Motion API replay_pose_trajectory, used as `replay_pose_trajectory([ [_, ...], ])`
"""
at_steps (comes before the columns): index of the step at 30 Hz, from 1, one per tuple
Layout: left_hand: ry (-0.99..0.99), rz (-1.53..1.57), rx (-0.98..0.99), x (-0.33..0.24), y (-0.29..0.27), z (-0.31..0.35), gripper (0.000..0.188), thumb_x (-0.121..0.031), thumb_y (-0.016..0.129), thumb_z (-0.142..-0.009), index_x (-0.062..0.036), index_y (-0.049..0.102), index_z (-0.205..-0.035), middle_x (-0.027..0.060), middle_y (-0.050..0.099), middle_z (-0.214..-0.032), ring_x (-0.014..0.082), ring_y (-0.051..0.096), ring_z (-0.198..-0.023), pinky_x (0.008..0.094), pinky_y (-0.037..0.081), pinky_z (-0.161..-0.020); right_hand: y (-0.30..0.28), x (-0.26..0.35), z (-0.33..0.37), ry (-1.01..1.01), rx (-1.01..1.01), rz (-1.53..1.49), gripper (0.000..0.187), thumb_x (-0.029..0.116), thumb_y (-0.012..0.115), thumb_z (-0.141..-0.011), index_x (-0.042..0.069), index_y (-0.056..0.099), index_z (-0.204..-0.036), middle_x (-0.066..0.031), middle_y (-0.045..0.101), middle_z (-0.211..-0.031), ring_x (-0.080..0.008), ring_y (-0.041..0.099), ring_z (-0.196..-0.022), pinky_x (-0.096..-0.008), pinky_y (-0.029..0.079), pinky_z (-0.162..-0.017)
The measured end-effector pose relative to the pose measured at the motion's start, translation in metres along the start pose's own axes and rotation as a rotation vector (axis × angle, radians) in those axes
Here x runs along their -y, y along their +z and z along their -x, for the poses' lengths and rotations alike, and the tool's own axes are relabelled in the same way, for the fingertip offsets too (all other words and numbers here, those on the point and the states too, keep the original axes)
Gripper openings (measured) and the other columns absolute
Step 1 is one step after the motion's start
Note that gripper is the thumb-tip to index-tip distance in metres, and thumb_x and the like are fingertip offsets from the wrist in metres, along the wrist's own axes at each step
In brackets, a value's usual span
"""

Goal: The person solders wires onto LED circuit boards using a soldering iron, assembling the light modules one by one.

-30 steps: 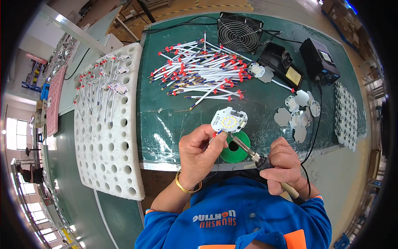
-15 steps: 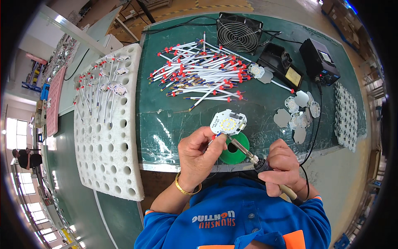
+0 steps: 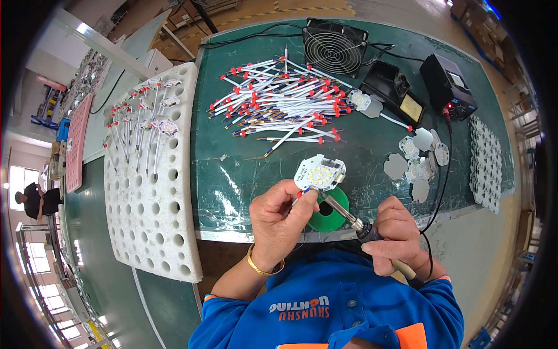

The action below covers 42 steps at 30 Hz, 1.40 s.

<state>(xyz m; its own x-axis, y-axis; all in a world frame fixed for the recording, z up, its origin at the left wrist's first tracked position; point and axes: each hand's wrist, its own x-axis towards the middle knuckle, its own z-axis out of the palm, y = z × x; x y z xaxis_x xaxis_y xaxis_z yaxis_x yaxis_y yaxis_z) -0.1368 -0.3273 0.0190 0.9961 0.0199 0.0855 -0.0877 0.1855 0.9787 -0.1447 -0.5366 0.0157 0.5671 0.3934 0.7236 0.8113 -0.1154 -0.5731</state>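
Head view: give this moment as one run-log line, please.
left hand: pinching wire at near edge of circuit board | right hand: holding soldering iron, tip near board, contact unclear | wire pile: on table

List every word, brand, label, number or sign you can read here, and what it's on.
Blue shirt: orange and white lettering on the chest, legible but not copied here.
White circuit board: dark print near its edge, too small to read.
Black box: pale label, too small to read.
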Motion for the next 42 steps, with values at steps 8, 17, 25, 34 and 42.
replay_pose_trajectory([
  [8,-0.007,-0.002,0.017,-0.002,-0.001,0.001,0.006,-0.001,0.06,-0.085,0.0025,0.063,-0.088,0.0022,0.062,-0.074,0.0037,0.056,-0.066,0.0176,0.044,-0.056,-0.001,0.001,-0.001,0.02,-0.014,-0.042,0.027,0.001,0.058,-0.063,0.013,0.066,-0.087,0.0006,0.039,-0.058,-0.0167,0.043,-0.05,-0.0309,0.036,-0.053],
  [17,0.002,-0.001,0.009,0.001,-0.001,0.0,0.007,-0.003,0.061,-0.086,0.0027,0.063,-0.09,0.0022,0.062,-0.075,0.0039,0.056,-0.066,0.0176,0.044,-0.056,-0.001,0.002,-0.003,0.027,-0.001,-0.045,0.032,-0.001,0.059,-0.062,0.013,0.066,-0.09,0.0007,0.039,-0.057,-0.0166,0.043,-0.048,-0.0306,0.037,-0.054],
  [25,0.001,0.014,-0.025,0.001,0.0,0.002,0.005,-0.003,0.06,-0.086,0.0017,0.062,-0.088,0.0014,0.061,-0.075,0.0028,0.054,-0.065,0.0167,0.042,-0.055,0.002,0.0,-0.003,-0.03,0.018,0.05,0.032,0.003,0.061,-0.058,0.015,0.067,-0.087,0.0017,0.041,-0.058,-0.0159,0.044,-0.05,-0.0298,0.038,-0.056],
  [34,-0.054,0.022,-0.076,0.004,0.0,-0.001,0.007,-0.004,0.06,-0.086,-0.0002,0.061,-0.08,-0.0012,0.059,-0.068,0.0006,0.047,-0.06,0.0169,0.036,-0.051,0.005,-0.008,0.0,-0.067,0.016,0.117,0.03,0.003,0.063,-0.058,0.015,0.067,-0.085,0.0019,0.045,-0.06,-0.0151,0.044,-0.051,-0.0298,0.038,-0.057],
  [42,-0.163,0.071,-0.028,0.002,-0.003,-0.007,0.005,-0.003,0.059,-0.085,-0.0015,0.06,-0.079,0.0038,0.062,-0.069,0.0045,0.053,-0.06,0.0175,0.037,-0.053,-0.001,-0.008,-0.007,-0.025,-0.033,0.083,0.032,0.002,0.061,-0.062,0.013,0.065,-0.092,-0.0004,0.044,-0.061,-0.0171,0.045,-0.05,-0.0317,0.038,-0.056],
])
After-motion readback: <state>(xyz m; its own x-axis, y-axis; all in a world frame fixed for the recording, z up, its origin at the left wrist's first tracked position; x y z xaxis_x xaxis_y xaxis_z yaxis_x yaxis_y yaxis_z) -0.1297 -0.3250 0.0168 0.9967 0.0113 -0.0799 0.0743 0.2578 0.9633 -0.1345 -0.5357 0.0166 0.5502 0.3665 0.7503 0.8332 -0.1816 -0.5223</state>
